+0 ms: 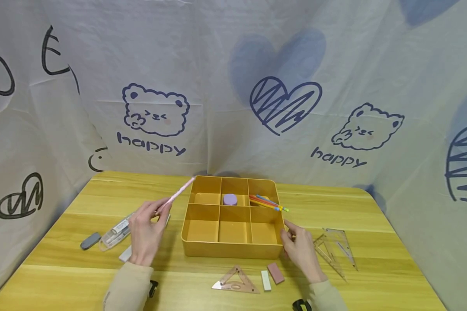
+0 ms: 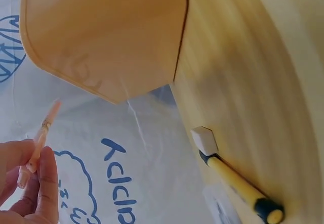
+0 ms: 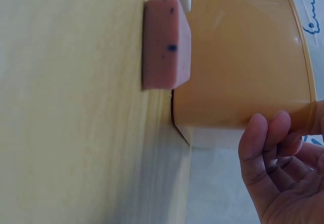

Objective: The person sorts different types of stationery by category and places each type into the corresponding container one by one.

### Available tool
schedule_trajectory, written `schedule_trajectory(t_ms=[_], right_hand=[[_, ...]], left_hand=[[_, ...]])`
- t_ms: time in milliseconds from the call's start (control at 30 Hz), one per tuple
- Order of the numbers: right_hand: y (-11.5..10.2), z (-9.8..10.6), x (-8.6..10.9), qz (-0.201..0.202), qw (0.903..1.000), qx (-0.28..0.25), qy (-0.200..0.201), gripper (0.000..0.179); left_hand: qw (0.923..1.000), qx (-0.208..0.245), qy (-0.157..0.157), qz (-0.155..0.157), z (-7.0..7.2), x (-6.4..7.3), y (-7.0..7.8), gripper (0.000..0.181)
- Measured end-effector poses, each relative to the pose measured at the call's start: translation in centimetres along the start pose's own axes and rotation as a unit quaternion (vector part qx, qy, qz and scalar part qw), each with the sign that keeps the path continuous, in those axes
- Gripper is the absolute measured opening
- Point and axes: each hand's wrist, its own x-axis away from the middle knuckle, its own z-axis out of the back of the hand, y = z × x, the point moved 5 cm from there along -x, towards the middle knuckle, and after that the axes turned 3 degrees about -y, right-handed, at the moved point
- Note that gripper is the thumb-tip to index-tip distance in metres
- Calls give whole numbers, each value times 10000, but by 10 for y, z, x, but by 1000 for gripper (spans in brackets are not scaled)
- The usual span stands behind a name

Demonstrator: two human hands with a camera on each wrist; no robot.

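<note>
My left hand (image 1: 145, 231) pinches a slim pink pen (image 1: 180, 190) between thumb and fingers, raised at the left of the yellow box (image 1: 233, 249). In the left wrist view the pen (image 2: 46, 125) tilts upward, beside the box's outer wall (image 2: 106, 27). My right hand (image 1: 301, 248) grips the box's right wall near the front corner, with the thumb over the rim in the right wrist view. The box has two rows of compartments. A small purple object (image 1: 230, 199) sits in the back middle one; several coloured pencils (image 1: 266, 202) lean in the back right one, ends past the rim.
In front of the box lie a pink set square (image 1: 237, 285), a white eraser (image 1: 266, 280) and a pink eraser (image 1: 276, 273). Clear set squares (image 1: 340, 246) lie at right. A grey object (image 1: 91, 241) and a clear case (image 1: 116, 233) lie at left. A printed cloth hangs behind.
</note>
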Motion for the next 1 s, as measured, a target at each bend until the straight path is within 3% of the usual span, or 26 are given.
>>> schedule_trajectory(t_ms=[233, 600, 767, 1000], right_hand=[[0, 0, 0, -7, 10000, 9, 1, 42], [-1, 0, -1, 35, 10000, 67, 26, 41], [-1, 0, -1, 60, 9999, 125, 47, 41], [-2, 1, 0, 166, 9997, 124, 113, 40]], left_hand=[[9993, -54, -361, -24, -12, -9, 5, 12], [9872, -339, -1522, 334, -35, -19, 8, 19], [9840, -355, -1704, 384, -44, -19, 10, 19], [9824, -529, -1786, 131, -53, -17, 12, 17]])
